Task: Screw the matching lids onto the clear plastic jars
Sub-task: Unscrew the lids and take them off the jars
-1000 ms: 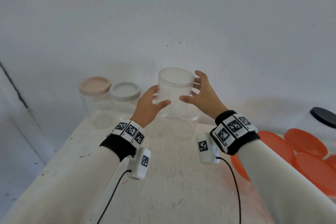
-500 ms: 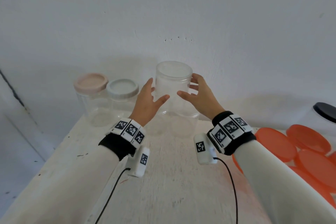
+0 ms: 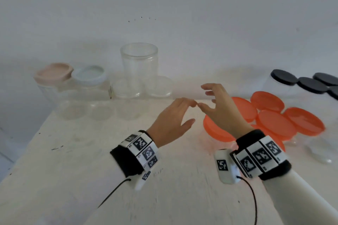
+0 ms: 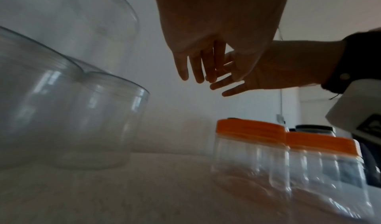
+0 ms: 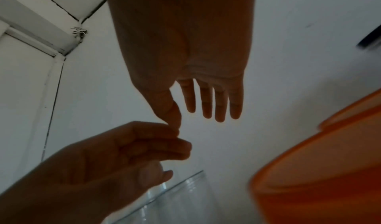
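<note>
Evidently both hands carry nothing: the left hand (image 3: 171,120) and right hand (image 3: 222,107) hover with fingers loosely spread, fingertips nearly meeting. At ten o'clock, the clear-lidded jar (image 3: 139,67) sits stacked on two others; orange-lidded jars (image 3: 274,115) wait at three o'clock, likely next.

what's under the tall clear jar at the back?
The tall clear jar stands stacked on two shorter clear jars, side by side on the table. Their contact rims blur together; whether those lower jars have lids can't be told.
</note>
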{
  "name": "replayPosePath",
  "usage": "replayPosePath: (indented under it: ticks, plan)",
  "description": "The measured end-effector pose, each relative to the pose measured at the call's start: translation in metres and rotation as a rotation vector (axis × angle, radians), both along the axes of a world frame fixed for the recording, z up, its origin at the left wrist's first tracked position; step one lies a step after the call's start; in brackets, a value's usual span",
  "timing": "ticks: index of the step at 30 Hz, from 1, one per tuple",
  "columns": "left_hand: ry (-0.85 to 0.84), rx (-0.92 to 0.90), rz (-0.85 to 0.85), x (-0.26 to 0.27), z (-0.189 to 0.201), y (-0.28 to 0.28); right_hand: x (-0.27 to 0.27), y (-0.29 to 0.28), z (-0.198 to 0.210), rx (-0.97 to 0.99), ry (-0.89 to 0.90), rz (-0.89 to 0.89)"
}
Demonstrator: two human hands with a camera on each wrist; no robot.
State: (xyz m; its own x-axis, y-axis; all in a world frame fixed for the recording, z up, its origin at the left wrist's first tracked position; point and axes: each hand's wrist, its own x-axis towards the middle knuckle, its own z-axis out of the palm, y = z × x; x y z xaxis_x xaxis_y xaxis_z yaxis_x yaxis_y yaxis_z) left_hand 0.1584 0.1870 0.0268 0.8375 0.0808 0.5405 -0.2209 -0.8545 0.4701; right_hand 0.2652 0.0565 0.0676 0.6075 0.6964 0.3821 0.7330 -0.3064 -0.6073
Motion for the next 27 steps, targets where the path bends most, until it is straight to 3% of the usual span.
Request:
replayPosePath:
  ticks: [6,10,15,18,27]
  plan:
    - [0.136,0.135,-0.172,0.036,-0.017,-0.038,0.012,-0.087,-0.01,-0.158,-0.071,-0.12]
    - [0.162,0.254,-0.186,0.052,-0.03,-0.053,0.02,-0.135,-0.017,-0.261,-0.052,-0.18]
    - [0.197,0.27,-0.132,0.06,-0.034,-0.058,0.023,-0.168,-0.021,-0.624,-0.022,-0.029]
    - [0.193,0.231,-0.064,0.056,-0.031,-0.054,0.027,-0.171,-0.019,-0.743,-0.032,0.107]
    - [0.266,0.085,0.311,-0.007,-0.026,-0.012,0.043,-0.105,-0.032,-0.529,-0.221,0.323]
